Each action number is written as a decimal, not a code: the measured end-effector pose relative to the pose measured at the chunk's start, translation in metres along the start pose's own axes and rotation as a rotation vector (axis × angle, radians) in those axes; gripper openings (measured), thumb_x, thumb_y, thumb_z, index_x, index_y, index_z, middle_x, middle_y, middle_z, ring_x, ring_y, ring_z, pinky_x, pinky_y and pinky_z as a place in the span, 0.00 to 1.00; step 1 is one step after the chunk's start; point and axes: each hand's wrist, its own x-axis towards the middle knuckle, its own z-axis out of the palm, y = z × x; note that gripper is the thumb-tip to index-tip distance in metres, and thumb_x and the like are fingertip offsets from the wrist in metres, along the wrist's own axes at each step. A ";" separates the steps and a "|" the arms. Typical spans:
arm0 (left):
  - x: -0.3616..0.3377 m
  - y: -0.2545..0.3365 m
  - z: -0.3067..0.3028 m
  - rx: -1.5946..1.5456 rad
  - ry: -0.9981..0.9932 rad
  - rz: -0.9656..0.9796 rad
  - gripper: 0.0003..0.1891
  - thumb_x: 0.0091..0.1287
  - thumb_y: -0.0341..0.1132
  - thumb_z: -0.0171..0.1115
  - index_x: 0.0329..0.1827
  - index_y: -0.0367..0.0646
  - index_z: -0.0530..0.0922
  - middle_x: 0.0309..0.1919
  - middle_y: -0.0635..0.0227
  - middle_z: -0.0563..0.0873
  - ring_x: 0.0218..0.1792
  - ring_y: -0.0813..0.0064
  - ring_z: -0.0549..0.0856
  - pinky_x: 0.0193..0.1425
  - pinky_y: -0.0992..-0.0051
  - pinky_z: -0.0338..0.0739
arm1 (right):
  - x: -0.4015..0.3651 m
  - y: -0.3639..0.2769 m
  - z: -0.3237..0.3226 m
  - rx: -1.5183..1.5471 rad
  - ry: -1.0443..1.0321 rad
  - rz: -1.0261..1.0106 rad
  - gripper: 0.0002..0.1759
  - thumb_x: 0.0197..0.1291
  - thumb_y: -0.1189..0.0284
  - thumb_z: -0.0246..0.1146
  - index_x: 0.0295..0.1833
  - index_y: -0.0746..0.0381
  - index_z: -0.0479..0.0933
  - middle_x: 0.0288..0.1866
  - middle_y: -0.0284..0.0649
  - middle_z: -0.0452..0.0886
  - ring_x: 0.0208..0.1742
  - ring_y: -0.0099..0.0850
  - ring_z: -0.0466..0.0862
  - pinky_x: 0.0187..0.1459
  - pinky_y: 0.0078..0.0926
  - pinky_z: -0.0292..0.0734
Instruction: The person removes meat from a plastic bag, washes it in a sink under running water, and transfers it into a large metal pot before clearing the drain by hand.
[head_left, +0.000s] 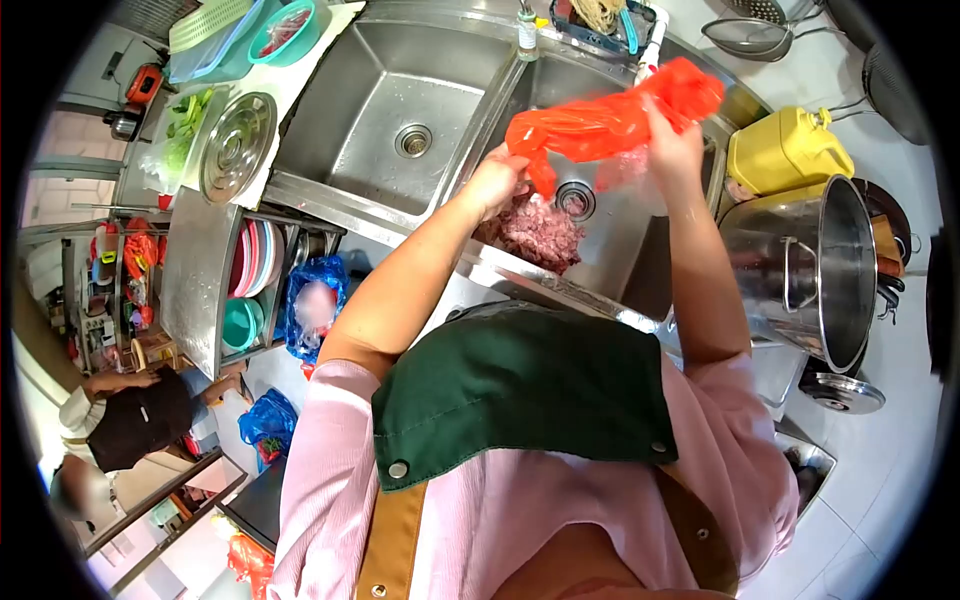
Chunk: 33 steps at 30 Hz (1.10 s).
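Observation:
A red plastic bag [580, 125] is stretched between my two hands above the right sink basin [615, 255]. My left hand [498, 182] pinches the bag's lower left end. My right hand [672, 145] is closed around the bag near its right end, where the plastic bunches up. Below the bag, a heap of raw minced meat [535, 232] lies in the basin near its front left side, next to the drain [575, 200]. A smaller clear or pinkish piece of plastic [622, 170] hangs under the red bag beside my right hand.
The left sink basin [385, 110] adjoins this one. On the right stand a yellow jug [785, 150] and a large steel pot [790, 260]. A glass lid [238, 148] and leafy greens [188, 125] are at the left. Another person [140, 415] is at the far left.

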 end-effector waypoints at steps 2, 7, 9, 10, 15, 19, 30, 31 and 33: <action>0.001 0.004 -0.003 -0.224 -0.009 0.044 0.11 0.65 0.34 0.44 0.48 0.44 0.67 0.35 0.67 0.78 0.30 0.76 0.79 0.37 0.74 0.75 | 0.007 -0.001 -0.011 0.094 0.134 0.014 0.11 0.54 0.74 0.58 0.43 0.67 0.73 0.40 0.38 0.77 0.41 0.27 0.77 0.44 0.24 0.71; 0.000 -0.011 -0.021 0.370 -0.185 0.316 0.21 0.54 0.35 0.63 0.48 0.42 0.64 0.32 0.68 0.77 0.33 0.77 0.77 0.43 0.76 0.72 | 0.023 -0.019 -0.033 0.055 0.289 0.013 0.15 0.56 0.73 0.56 0.48 0.68 0.69 0.43 0.40 0.76 0.43 0.29 0.76 0.45 0.25 0.70; -0.008 -0.007 -0.018 0.787 -0.174 0.269 0.22 0.51 0.33 0.65 0.48 0.37 0.69 0.36 0.65 0.80 0.38 0.74 0.79 0.45 0.76 0.72 | 0.026 -0.022 -0.038 0.131 0.322 -0.071 0.16 0.57 0.73 0.54 0.50 0.68 0.66 0.43 0.41 0.75 0.43 0.30 0.75 0.45 0.26 0.70; -0.001 -0.016 -0.024 0.913 -0.077 0.303 0.20 0.52 0.32 0.63 0.48 0.38 0.70 0.35 0.66 0.81 0.37 0.74 0.80 0.42 0.77 0.72 | 0.028 -0.023 -0.042 0.150 0.323 -0.083 0.15 0.58 0.73 0.53 0.50 0.68 0.66 0.42 0.42 0.75 0.43 0.30 0.76 0.45 0.27 0.71; 0.027 -0.046 -0.046 0.233 0.088 0.034 0.14 0.60 0.35 0.53 0.48 0.43 0.72 0.33 0.69 0.82 0.32 0.74 0.81 0.34 0.80 0.73 | 0.030 -0.034 -0.054 0.344 0.295 0.007 0.12 0.58 0.73 0.52 0.47 0.68 0.67 0.42 0.43 0.75 0.41 0.32 0.77 0.43 0.28 0.73; 0.005 -0.020 -0.041 -0.104 0.041 -0.313 0.17 0.65 0.48 0.42 0.45 0.47 0.73 0.27 0.75 0.80 0.32 0.73 0.82 0.32 0.79 0.76 | 0.029 -0.021 -0.055 0.274 0.322 0.031 0.13 0.60 0.71 0.51 0.47 0.67 0.67 0.41 0.43 0.75 0.40 0.34 0.77 0.43 0.30 0.74; -0.019 -0.005 -0.031 0.030 -0.231 -0.177 0.15 0.60 0.45 0.55 0.35 0.41 0.77 0.23 0.75 0.77 0.24 0.86 0.76 0.26 0.85 0.70 | 0.043 -0.022 -0.078 0.483 0.435 0.107 0.17 0.61 0.65 0.49 0.49 0.67 0.66 0.44 0.43 0.74 0.43 0.37 0.76 0.45 0.35 0.73; -0.017 -0.011 -0.031 0.076 -0.267 -0.100 0.12 0.58 0.41 0.57 0.33 0.41 0.78 0.23 0.74 0.78 0.26 0.85 0.76 0.29 0.84 0.70 | 0.045 -0.021 -0.085 0.485 0.432 0.104 0.17 0.61 0.65 0.49 0.49 0.67 0.66 0.44 0.43 0.74 0.43 0.37 0.76 0.45 0.35 0.73; -0.020 -0.016 -0.029 0.259 -0.294 -0.024 0.09 0.57 0.37 0.59 0.33 0.40 0.78 0.25 0.74 0.79 0.29 0.85 0.76 0.34 0.83 0.70 | 0.047 -0.027 -0.086 0.521 0.399 0.117 0.17 0.60 0.64 0.50 0.47 0.67 0.67 0.42 0.43 0.74 0.42 0.36 0.76 0.44 0.35 0.73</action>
